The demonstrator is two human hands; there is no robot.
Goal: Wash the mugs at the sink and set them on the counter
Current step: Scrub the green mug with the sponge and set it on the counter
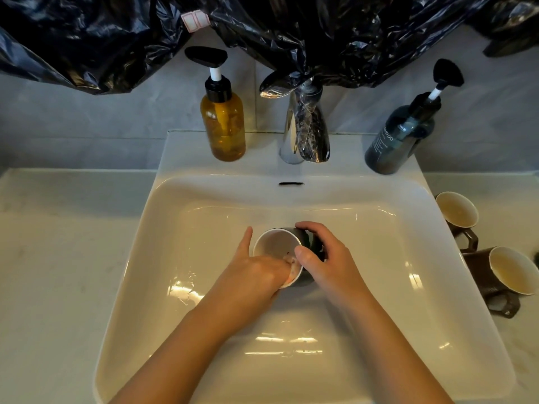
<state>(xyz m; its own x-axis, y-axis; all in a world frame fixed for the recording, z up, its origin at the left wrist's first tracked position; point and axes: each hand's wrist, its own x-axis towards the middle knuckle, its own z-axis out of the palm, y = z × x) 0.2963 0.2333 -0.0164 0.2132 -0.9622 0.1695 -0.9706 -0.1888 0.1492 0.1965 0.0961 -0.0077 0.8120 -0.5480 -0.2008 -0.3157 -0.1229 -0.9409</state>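
A dark mug with a pale inside (275,243) is tilted over the middle of the white sink (180,228). My right hand (323,258) grips its outer wall, thumb on the rim and fingers curled over the far side. My left hand (253,272) reaches into the mug's mouth; several fingers are inside, against the lower inner wall, and the thumb points up outside the rim. Two more dark mugs stand on the counter right of the sink: one farther back (458,214), one nearer (510,272).
An amber pump bottle (223,123) and a blue-grey pump bottle (399,138) flank the chrome tap (303,129) on the sink's back ledge. Black plastic sheeting (291,30) hangs above and drapes over the tap. A pale counter (58,258) lies to the left.
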